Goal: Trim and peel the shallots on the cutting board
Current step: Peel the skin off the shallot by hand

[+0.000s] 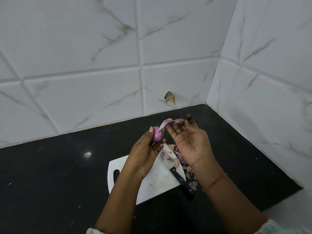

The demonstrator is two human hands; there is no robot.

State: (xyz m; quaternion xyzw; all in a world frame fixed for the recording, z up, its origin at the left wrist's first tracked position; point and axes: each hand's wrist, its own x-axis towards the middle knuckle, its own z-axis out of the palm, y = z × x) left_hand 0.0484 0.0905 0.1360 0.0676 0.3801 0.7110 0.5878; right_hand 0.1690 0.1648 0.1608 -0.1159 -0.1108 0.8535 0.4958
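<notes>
My left hand [145, 152] holds a small purple shallot [157, 137] up above the white cutting board [157, 184]. A strip of purple skin [170, 123] runs from the shallot to my right hand [190, 142], whose fingertips pinch its far end. The strip is still joined to the shallot. A knife with a black handle [181, 180] lies on the right part of the board, its blade partly hidden under my hands. Loose peels [175, 156] lie on the board's far right edge.
The board lies on a black counter [59, 174] in a corner of white marbled tile walls [101, 65]. More peel scraps [191, 179] lie on the counter right of the board. A chipped spot [170, 97] marks the back wall.
</notes>
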